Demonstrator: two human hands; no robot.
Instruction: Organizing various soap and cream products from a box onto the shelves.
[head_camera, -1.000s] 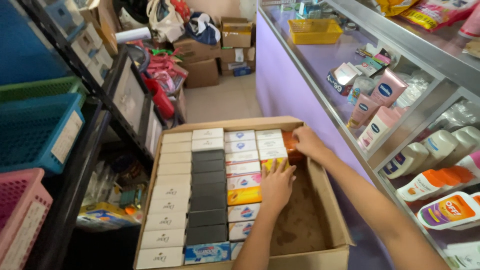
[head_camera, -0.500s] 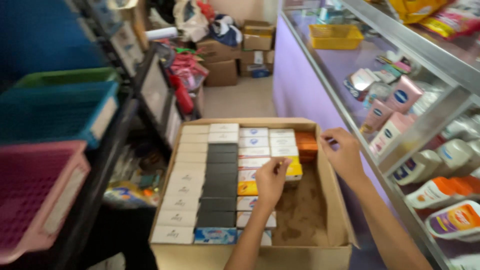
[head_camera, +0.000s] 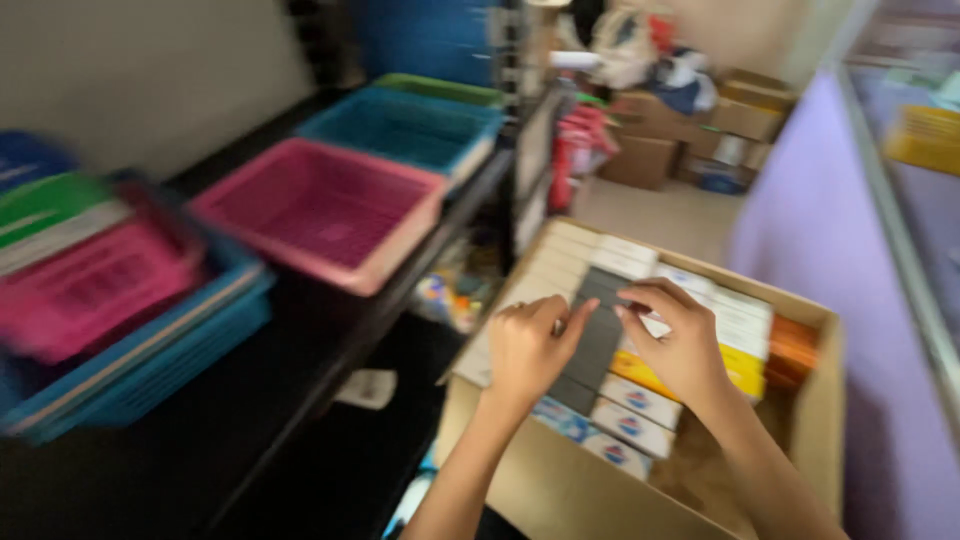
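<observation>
An open cardboard box (head_camera: 812, 400) stands on the floor, packed with rows of small cartons in white, dark grey, yellow and orange. My left hand (head_camera: 528, 350) rests on the near end of the dark grey cartons (head_camera: 594, 338), fingers curled. Over the same row my right hand (head_camera: 676, 340) reaches in with thumb and fingers bent toward the cartons. Motion blur hides whether either hand grips a carton. White cartons (head_camera: 560, 262) fill the row on the left; yellow cartons (head_camera: 742, 366) and orange cartons (head_camera: 794, 346) lie at the right.
A black shelf (head_camera: 300, 400) on the left carries a pink basket (head_camera: 322, 216), a teal basket (head_camera: 404, 126) and blue trays holding pink ones (head_camera: 110, 300). Brown cardboard boxes (head_camera: 650, 150) and bags crowd the far floor. A purple counter wall (head_camera: 830, 230) rises at the right.
The view has swung left toward the shelf of baskets. Both hands have shifted from the right side of the box to the dark grey cartons in the middle.
</observation>
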